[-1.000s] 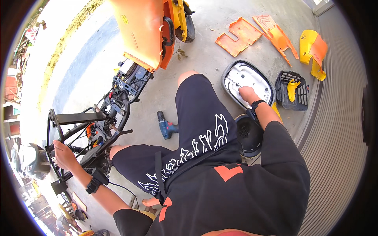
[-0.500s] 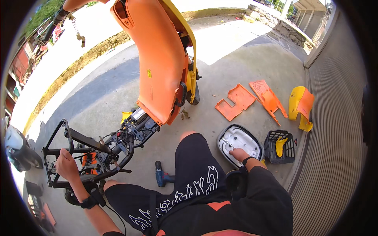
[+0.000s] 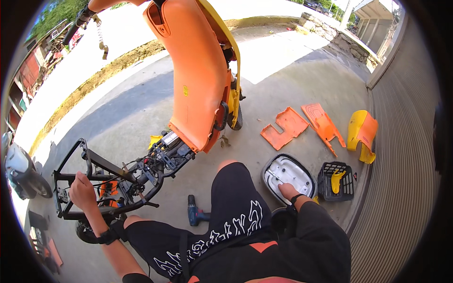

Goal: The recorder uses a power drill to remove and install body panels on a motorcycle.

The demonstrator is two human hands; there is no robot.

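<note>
On my left, a partly stripped scooter shows its bare black metal frame (image 3: 111,170) and exposed wiring. My left hand (image 3: 82,192) is at the rear of that frame, fingers curled closed; whatever they may hold is hidden. At my right, my right hand (image 3: 289,191) grips a slim silver metal tool (image 3: 273,175). Beneath it lies an upturned scooter seat (image 3: 295,170), its pale underside facing up inside a dark rim. A blue and black cordless drill (image 3: 192,213) rests on the concrete between my legs.
The scooter's orange front body (image 3: 196,85) rises ahead. Two orange plastic panels (image 3: 288,126) and a yellow-orange cover (image 3: 362,134) lie at right. A black basket (image 3: 343,191) holds a yellow part (image 3: 336,180). The ribbed shutter (image 3: 401,155) bounds the right side; another scooter (image 3: 23,172) stands far left.
The whole view has shifted slightly, with the scooter appearing a little farther right. Both hands stay at nearly the same places relative to the frame and the seat.
</note>
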